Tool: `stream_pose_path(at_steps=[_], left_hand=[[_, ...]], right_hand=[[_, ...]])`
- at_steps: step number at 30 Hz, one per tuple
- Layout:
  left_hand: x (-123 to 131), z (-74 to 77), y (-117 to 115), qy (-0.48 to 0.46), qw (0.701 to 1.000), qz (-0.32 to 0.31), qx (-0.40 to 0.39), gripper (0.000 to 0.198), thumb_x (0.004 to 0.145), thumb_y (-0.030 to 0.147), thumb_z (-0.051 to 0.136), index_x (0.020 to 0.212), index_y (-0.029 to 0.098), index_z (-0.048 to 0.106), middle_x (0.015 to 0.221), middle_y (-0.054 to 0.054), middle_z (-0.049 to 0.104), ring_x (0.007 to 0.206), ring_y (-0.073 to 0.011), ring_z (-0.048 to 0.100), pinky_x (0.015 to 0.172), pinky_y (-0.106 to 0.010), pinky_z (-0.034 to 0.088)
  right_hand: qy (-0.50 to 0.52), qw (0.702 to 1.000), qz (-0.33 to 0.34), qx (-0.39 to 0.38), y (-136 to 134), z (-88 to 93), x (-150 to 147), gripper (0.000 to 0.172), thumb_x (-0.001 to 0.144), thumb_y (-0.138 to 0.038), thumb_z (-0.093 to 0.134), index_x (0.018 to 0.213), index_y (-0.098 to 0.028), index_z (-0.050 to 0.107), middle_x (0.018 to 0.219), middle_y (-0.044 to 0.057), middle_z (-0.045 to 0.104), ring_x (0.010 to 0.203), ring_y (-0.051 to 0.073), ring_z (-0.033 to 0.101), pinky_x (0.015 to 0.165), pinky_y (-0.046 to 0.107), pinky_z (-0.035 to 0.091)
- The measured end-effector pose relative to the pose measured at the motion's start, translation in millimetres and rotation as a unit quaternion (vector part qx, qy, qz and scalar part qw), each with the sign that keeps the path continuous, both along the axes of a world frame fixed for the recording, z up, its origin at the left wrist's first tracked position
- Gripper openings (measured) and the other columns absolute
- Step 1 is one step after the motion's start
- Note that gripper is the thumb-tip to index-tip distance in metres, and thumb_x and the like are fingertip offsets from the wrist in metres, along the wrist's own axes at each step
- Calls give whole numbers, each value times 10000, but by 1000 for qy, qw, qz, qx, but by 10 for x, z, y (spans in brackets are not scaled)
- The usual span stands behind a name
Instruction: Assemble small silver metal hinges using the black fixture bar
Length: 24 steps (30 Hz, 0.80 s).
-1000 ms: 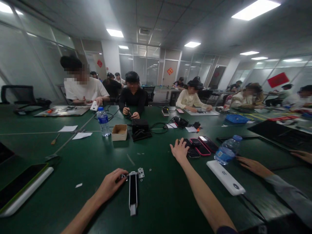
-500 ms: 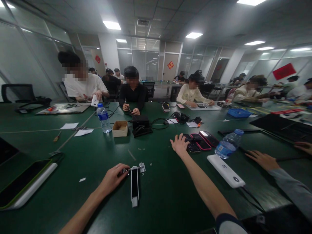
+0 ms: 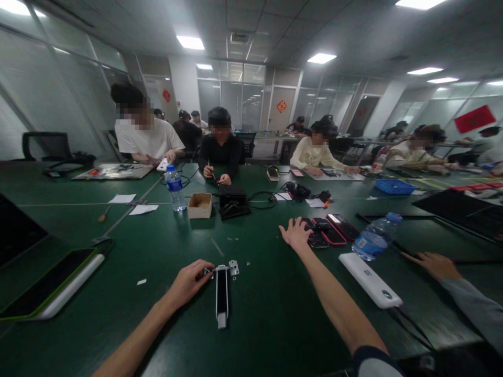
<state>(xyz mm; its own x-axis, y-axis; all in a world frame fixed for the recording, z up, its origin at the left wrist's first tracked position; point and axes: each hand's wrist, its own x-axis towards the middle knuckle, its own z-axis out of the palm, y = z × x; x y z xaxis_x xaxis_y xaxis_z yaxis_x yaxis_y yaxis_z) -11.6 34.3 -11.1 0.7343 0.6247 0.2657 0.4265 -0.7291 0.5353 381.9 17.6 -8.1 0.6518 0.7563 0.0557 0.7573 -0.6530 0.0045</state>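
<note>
At the front middle of the green table (image 3: 259, 314) lies a slim white-framed piece with a dark strip (image 3: 222, 296). A small silver metal bracket (image 3: 234, 267) sits at its top right corner. My left hand (image 3: 191, 280) is closed at the piece's top left, thumb and fingers together on a small metal part (image 3: 208, 272), partly hidden by the fingers. My right hand (image 3: 295, 234) reaches forward, fingers spread, over the left end of a row of dark phones (image 3: 317, 240). Beside them is a phone with a red edge (image 3: 329, 231).
A tilted water bottle (image 3: 371, 242) and a white power bank-like device (image 3: 370, 280) lie right of my arm. Near them rests a co-worker's hand (image 3: 436, 266). Ahead stand an upright bottle (image 3: 175, 189) and an open box (image 3: 200, 206). A green-edged device (image 3: 51, 285) lies left.
The view has shifted, so most things appear slightly further right. My right hand stays by the phones, and my left hand stays at the metal part. The co-worker across lowers a white object.
</note>
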Motion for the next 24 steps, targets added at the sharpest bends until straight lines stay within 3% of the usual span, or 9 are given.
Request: stream_pose_path(at_steps=[4,9,13,19,24], left_hand=[[-4,-6,-3,-4,1000,-2,-2,193,897,276,469,1028,209,594,963,-26,626,780,-144,588,718,-252,478],[6,24,-59,-1,1000,-1,-8,175,883,246,490,1019,200,590,940,-20,619,763,-137,578,702,-241,466],[11,49,-89,-3,1000,7,-7,174,878,244,497,1016,192,589,926,-24,613,741,-132,568,694,-237,457],[4,66,-106,-14,1000,1,-15,173,870,219,505,1020,182,583,951,-33,609,761,-134,575,709,-244,460],[-2,39,-99,-18,1000,2,-18,176,873,216,499,1026,186,580,974,-34,607,772,-134,575,713,-246,467]], right_hand=[[-49,995,53,75,-127,63,-187,571,895,-405,380,1352,-62,367,1424,257,243,1256,395,250,944,549,249],[14,969,211,126,-332,144,-468,376,879,-282,422,1214,-141,516,1267,169,480,1163,302,412,918,418,348],[178,916,354,68,-453,291,-652,277,879,-308,443,1059,-176,606,1092,92,588,1033,220,519,873,333,403],[253,885,392,-14,-538,488,-945,252,842,-321,533,1042,-194,619,1016,61,605,933,187,558,794,294,427],[238,873,424,-50,-471,419,-1148,206,805,-319,591,963,-194,638,907,43,619,808,163,569,703,259,418]])
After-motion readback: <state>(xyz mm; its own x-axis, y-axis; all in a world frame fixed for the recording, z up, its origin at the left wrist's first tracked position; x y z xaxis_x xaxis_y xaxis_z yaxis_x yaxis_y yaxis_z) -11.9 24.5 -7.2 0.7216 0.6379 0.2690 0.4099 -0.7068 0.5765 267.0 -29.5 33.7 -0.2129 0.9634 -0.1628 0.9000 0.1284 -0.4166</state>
